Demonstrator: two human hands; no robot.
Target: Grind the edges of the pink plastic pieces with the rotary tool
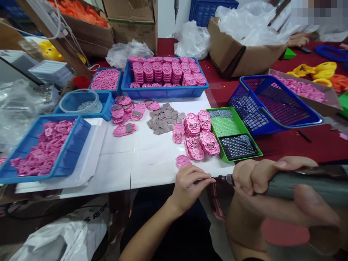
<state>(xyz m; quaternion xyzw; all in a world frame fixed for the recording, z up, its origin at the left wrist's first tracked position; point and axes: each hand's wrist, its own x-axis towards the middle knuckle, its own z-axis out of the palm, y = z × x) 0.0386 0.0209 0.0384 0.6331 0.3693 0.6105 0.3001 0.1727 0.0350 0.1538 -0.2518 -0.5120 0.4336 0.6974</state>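
Observation:
My right hand (252, 177) is wrapped round a grey-green electric screwdriver (285, 185), held level with its bit pointing left. Thumb and fingers of my left hand (187, 183) are pinched together at the bit's tip; a thin dark piece shows between them, too small to name. Just beyond my left hand lies a pink plastic animal-shaped piece (182, 160). Stacks of similar pink pieces (194, 148) with small metal dots stand behind it. Right of them is a green tray (231, 125) with small screws and a black perforated plate (239, 146).
Grey flat plates (165, 119) lie piled on white paper, beside pink pieces (126, 108). Blue trays (165, 93) hold pink parts at the back and left. A blue basket (272, 105) stands right. Another screwdriver (176, 9) hangs above. Another person's hand (299, 40) is far right.

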